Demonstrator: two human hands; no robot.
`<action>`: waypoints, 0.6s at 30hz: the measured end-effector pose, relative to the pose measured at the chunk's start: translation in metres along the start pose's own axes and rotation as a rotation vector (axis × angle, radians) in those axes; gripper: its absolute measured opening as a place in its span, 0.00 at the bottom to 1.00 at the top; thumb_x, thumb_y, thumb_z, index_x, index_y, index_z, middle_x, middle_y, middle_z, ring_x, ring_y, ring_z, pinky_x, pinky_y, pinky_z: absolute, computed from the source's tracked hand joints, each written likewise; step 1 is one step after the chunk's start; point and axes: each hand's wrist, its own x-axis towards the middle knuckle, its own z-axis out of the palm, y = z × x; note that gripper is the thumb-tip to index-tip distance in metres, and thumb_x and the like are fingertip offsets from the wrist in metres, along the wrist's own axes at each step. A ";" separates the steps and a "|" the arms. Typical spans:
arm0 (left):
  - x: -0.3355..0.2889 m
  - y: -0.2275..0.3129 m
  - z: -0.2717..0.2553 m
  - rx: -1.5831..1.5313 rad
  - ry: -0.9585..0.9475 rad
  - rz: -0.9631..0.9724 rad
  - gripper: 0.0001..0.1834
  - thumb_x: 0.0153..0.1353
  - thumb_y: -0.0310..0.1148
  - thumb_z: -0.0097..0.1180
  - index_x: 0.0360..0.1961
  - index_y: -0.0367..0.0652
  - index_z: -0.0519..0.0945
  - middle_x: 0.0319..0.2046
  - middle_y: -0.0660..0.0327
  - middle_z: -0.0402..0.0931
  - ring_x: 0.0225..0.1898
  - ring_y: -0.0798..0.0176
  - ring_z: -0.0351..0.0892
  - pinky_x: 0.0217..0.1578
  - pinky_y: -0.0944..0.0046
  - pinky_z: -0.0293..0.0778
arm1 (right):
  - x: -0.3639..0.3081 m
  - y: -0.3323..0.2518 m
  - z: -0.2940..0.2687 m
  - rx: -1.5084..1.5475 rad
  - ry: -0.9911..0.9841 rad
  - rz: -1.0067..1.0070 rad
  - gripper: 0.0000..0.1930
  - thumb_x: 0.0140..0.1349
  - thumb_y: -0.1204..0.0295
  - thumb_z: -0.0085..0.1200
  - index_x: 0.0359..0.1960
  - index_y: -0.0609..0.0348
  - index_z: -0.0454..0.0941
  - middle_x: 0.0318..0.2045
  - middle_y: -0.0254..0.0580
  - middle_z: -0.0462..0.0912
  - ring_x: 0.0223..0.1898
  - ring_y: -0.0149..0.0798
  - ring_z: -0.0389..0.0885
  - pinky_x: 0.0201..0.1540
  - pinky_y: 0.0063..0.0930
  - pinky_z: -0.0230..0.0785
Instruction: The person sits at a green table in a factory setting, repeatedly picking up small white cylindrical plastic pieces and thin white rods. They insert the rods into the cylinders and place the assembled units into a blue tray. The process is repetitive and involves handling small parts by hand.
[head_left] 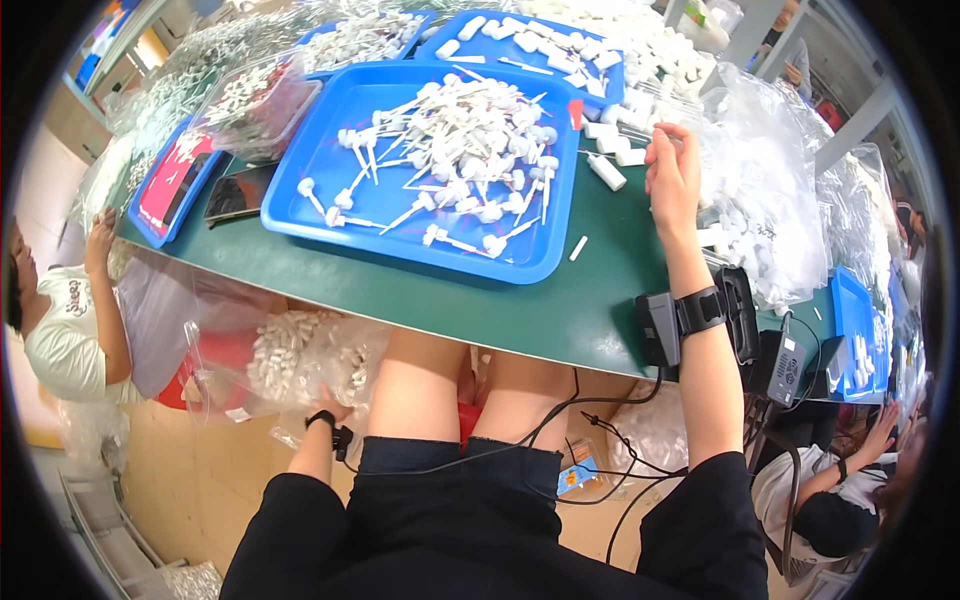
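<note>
My right hand (674, 180) is raised over the green table, palm turned left, its fingers loosely bent and apart with nothing visible in them. Just left of it lie several white cylinders (606, 172), one with a thin rod beside it. My left hand (332, 404) is down below the table edge, left of my knees, at a clear plastic bag (375, 345) of small white cylindrical pieces (290, 350); its fingers are too small and blurred to read. In front of me a blue tray (300, 225) holds a heap of white-headed sticks (470, 140).
Behind stand a second blue tray (610, 90) of white cylinders and a clear tub (285, 120) of small parts. A phone (238, 195) lies left. Clear bags (760, 210), black devices (658, 328) and cables (570, 400) are at right. People (70, 335) sit on both sides.
</note>
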 end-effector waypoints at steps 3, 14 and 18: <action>-0.048 0.002 -0.065 -0.045 0.383 0.052 0.60 0.47 0.46 0.62 0.65 0.61 0.26 0.64 0.41 0.40 0.63 0.38 0.48 0.59 0.44 0.53 | -0.007 -0.012 -0.003 -0.169 -0.096 -0.157 0.09 0.58 0.69 0.51 0.39 0.57 0.73 0.23 0.30 0.72 0.23 0.20 0.64 0.25 0.16 0.56; -0.344 0.044 -0.304 -0.562 -0.332 1.521 0.14 0.58 0.25 0.43 0.43 0.32 0.76 0.27 0.55 0.77 0.27 0.71 0.74 0.26 0.73 0.68 | -0.036 -0.047 0.033 -0.423 -0.451 -0.351 0.07 0.51 0.69 0.58 0.31 0.56 0.78 0.25 0.39 0.70 0.28 0.38 0.72 0.31 0.30 0.65; -0.386 0.146 -0.320 -0.640 -0.145 1.600 0.18 0.64 0.33 0.41 0.50 0.32 0.70 0.31 0.56 0.75 0.26 0.73 0.71 0.29 0.75 0.67 | -0.032 -0.046 0.025 -0.208 -0.375 -0.273 0.06 0.54 0.72 0.55 0.33 0.59 0.77 0.25 0.36 0.70 0.26 0.32 0.70 0.30 0.22 0.63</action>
